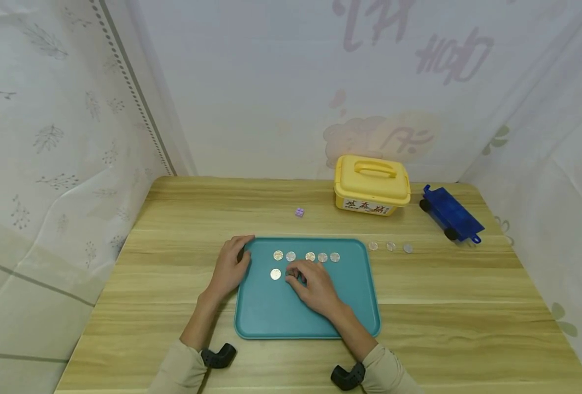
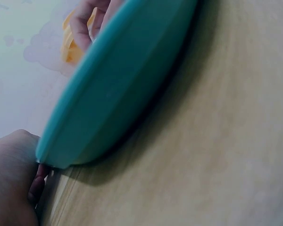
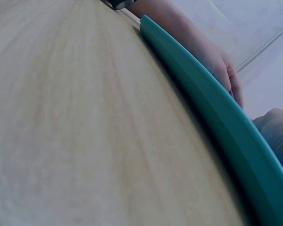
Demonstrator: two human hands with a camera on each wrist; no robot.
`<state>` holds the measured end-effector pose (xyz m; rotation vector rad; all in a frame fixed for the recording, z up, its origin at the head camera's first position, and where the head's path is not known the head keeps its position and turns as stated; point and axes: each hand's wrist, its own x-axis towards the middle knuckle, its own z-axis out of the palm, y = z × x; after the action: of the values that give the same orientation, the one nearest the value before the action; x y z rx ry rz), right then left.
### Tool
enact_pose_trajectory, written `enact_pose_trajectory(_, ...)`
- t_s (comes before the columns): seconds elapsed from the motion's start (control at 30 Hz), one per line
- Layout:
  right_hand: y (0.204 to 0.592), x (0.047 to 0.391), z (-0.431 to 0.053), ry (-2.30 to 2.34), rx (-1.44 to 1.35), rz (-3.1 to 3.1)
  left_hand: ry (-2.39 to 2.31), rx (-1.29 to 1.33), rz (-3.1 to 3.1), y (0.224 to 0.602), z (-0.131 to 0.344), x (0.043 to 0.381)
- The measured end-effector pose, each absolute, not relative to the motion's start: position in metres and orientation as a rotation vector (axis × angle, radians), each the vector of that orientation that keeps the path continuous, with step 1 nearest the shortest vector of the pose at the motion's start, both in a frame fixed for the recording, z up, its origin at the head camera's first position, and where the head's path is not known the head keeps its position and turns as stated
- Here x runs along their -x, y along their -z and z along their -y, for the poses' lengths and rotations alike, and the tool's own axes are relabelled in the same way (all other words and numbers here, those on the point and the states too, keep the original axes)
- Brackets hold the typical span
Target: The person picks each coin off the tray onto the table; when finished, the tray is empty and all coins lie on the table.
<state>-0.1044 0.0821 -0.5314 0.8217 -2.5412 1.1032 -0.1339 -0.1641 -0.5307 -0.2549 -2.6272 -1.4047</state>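
Observation:
A teal tray (image 1: 291,317) lies on the table with several round coins (image 1: 335,256) in a row across its upper part. One more coin (image 1: 275,274) sits below the row's left end. Over the tray, my right hand (image 1: 314,284) pinches a small dark-looking coin (image 1: 291,272) between thumb and fingertips, close to the tray's surface; the fingers partly hide it. My left hand (image 1: 228,267) rests at the tray's upper left corner, its fingers along the rim. Both wrist views show mainly the tray's outer side (image 2: 108,89) and parts of the hands.
Right of the tray, three coins (image 1: 391,246) lie on the wooden table (image 1: 468,306). Behind stand a yellow lidded box (image 1: 370,183) with a handle and a blue wheeled toy wagon (image 1: 452,213). A small purple block (image 1: 299,212) lies beyond the tray.

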Motion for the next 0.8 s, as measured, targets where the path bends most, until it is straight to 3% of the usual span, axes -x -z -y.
enact_pose_trajectory(0.8, 0.52, 0.102, -0.085, -1.337, -0.748, 2.497, 1.409, 0.256, 2.622, 0.532, 0.165, 0.134)
